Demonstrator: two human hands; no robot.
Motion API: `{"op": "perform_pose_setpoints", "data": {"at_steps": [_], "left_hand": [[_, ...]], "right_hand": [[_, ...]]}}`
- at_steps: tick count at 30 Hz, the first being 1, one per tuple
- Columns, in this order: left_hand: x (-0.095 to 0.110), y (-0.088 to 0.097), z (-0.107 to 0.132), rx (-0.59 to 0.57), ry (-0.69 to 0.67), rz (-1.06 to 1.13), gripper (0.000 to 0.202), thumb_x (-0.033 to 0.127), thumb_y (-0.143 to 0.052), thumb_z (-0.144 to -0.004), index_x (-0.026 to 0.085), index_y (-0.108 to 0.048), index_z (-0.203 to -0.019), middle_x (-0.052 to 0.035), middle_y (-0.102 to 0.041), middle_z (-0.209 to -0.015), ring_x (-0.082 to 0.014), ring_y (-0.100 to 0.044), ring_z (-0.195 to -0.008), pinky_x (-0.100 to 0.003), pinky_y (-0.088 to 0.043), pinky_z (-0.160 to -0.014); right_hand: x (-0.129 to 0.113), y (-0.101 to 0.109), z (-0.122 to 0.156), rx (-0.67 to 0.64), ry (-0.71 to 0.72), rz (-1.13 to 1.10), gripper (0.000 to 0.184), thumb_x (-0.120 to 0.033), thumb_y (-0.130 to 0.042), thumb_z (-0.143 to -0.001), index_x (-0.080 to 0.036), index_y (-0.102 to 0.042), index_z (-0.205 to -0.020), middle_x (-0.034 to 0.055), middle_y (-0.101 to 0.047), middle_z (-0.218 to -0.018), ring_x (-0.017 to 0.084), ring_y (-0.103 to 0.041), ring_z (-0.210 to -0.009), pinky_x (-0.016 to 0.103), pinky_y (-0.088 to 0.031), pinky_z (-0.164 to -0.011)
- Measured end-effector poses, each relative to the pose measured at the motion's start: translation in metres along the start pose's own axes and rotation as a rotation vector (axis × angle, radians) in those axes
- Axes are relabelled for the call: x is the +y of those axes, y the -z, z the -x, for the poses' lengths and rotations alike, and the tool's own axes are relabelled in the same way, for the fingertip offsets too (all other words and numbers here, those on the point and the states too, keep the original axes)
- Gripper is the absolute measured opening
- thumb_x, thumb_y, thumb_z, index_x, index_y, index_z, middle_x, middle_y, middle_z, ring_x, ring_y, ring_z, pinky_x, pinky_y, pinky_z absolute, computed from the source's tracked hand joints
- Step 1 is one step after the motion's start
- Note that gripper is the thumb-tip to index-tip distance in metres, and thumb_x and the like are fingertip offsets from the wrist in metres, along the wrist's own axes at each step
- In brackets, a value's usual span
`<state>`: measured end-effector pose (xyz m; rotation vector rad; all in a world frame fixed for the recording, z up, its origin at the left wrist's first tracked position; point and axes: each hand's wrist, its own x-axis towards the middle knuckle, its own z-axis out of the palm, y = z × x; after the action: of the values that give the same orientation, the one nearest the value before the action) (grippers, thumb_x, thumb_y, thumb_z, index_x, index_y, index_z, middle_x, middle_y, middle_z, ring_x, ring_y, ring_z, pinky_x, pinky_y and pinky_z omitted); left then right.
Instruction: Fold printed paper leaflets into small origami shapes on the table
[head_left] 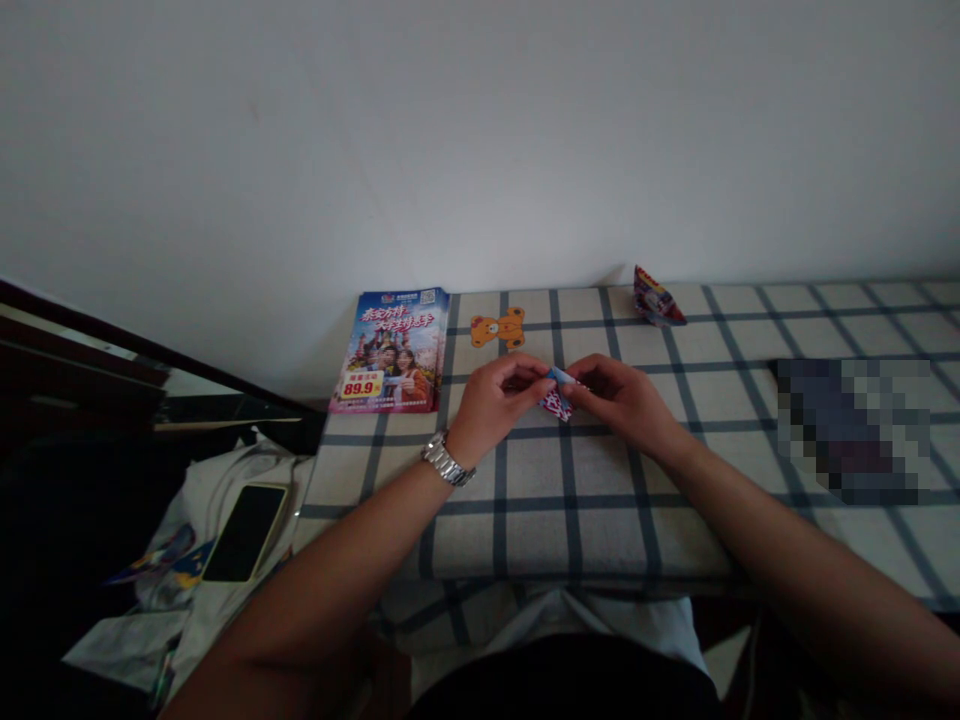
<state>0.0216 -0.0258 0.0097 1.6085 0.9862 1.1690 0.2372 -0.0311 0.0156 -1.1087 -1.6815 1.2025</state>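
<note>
Pinching a small folded paper [556,405] between both sets of fingertips, I have it just above or on the checked tablecloth [607,510], though the view is too dim to say whether its lower corner touches. My left hand [491,400] grips the paper's left side, thumb against curled fingers, and my right hand [626,400] grips its right side the same way. The paper shows blue at the top and a red-and-white pattern below. On my left wrist sits a silver watch [448,461]. Just beyond my left hand lies an orange bear figure [499,327], flat on the cloth. Farther left is a stack of flyers [390,350] with "89.9" on the top sheet. At the far edge, right of the bear, stands a colourful folded piece [656,300] near the wall [480,150]. Near left, below table height, a phone [246,533] lies on some white material [124,650].
</note>
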Motion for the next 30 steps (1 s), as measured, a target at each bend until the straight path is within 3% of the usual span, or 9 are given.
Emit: {"op": "perform_pose_setpoints", "data": {"at_steps": [10, 20, 30], "left_hand": [[0.0013, 0.0002, 0.0008, -0.026, -0.009, -0.030, 0.018, 0.029, -0.078, -0.090, 0.017, -0.072, -0.102, -0.0059, -0.078, -0.098, -0.0144, -0.075, -0.087, -0.026, -0.062, -0.082], [0.0036, 0.0026, -0.0006, -0.110, -0.012, -0.005, 0.028, 0.036, -0.076, -0.093, 0.020, -0.073, -0.116, -0.0069, -0.078, -0.107, -0.0163, -0.075, -0.094, -0.029, -0.062, -0.085], [0.0034, 0.0009, 0.0004, -0.083, 0.029, 0.000, 0.023, 0.041, -0.075, -0.093, 0.018, -0.070, -0.091, -0.0036, -0.075, -0.088, -0.0132, -0.070, -0.077, -0.024, -0.057, -0.071]], "right_hand": [[0.0075, 0.0039, 0.0007, -0.157, -0.067, 0.150, 0.035, -0.054, -0.078, -0.086, -0.020, -0.074, -0.097, 0.0027, -0.075, -0.084, 0.019, -0.067, -0.072, 0.030, -0.051, -0.062], [0.0055, 0.0056, -0.0002, -0.045, -0.058, 0.098, 0.030, -0.051, -0.078, -0.086, -0.023, -0.074, -0.094, 0.0039, -0.077, -0.080, 0.023, -0.070, -0.071, 0.033, -0.055, -0.059], [0.0063, 0.0039, -0.0007, -0.057, -0.061, 0.096, 0.030, -0.052, -0.078, -0.087, -0.023, -0.073, -0.096, 0.0041, -0.077, -0.083, 0.023, -0.071, -0.073, 0.034, -0.056, -0.061]]}}
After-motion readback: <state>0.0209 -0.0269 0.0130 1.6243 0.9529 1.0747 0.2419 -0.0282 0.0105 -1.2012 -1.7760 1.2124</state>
